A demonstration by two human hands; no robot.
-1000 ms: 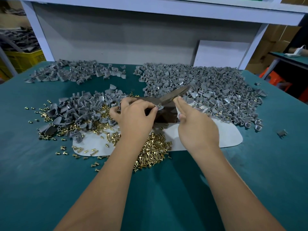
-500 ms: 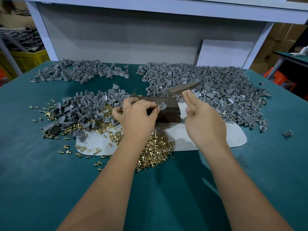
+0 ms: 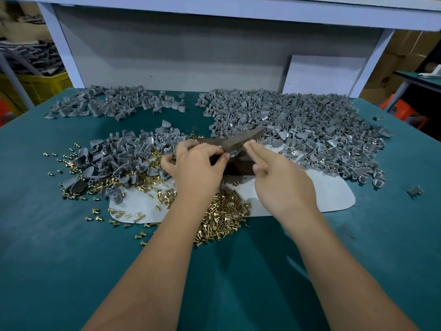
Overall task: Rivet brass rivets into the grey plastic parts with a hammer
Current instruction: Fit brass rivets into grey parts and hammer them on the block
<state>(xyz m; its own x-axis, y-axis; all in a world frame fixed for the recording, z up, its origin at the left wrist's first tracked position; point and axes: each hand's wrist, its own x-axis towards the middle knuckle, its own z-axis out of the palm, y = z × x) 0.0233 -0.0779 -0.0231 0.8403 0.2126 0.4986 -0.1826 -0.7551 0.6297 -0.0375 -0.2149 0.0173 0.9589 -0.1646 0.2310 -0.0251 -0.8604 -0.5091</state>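
Since half a second ago the hammer has dropped from its raised, level pose down onto the work, its dark, blurred bar now slanting from about 2 o'clock down toward 8 o'clock. It meets the grey plastic part on top of the dark steel block. That part lies dead ahead of both hands, at 12 o'clock, between them. The left hand is nearer: its thumb and forefinger pinch the part from the left, other fingers curled over the block. The right hand holds the hammer, palm inward, fingers extended along its near end (how tightly they close is not clear). My judgement: the strike is landing, so the pinch must stay clear of the face. Brass rivets lie heaped at 6 o'clock of the block, on the white mat.
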